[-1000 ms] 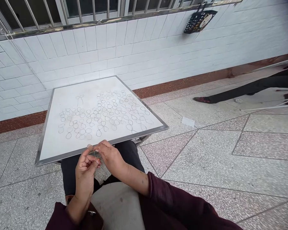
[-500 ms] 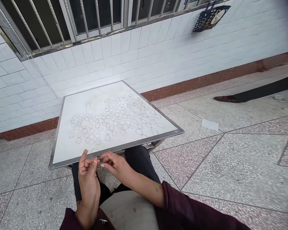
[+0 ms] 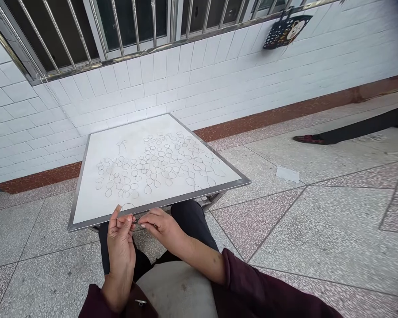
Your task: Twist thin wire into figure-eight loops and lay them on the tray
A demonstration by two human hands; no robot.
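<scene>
Grey cloth (image 3: 177, 289): lies across the lap, below both wrists.
Left hand (image 3: 121, 245): raised over the lap, thumb and fingers pressed together, pinching the base of a thin wire loop (image 3: 128, 203); the index finger (its tip wears a tan covering, perhaps tape) stands up beside the loop.
Right hand (image 3: 167, 232): just beside the left, thumb and index drawn close at the wire's lower end; I cannot tell whether they are closed on it.
Wire loop: upright above the left fingertips, in front of the table's near edge.
Step at the fingertips: by my reading, the wire below the loop is being worked, perhaps twisted or drawn; the next move calls for a steady left pinch and fine right fingertip control, since such wire probably bends easily.
White table (image 3: 97, 205): just beyond the hands, metal-edged.
Shaped wires (image 3: 154, 170): many loops spread over the tabletop, one piece apart toward the far left.
Floor: white paper (image 3: 287, 174), then another person's shoe (image 3: 310, 139).
Tiled wall (image 3: 212, 88): behind the table, under a barred window (image 3: 135, 26); a dark basket (image 3: 285, 32) hangs there.
</scene>
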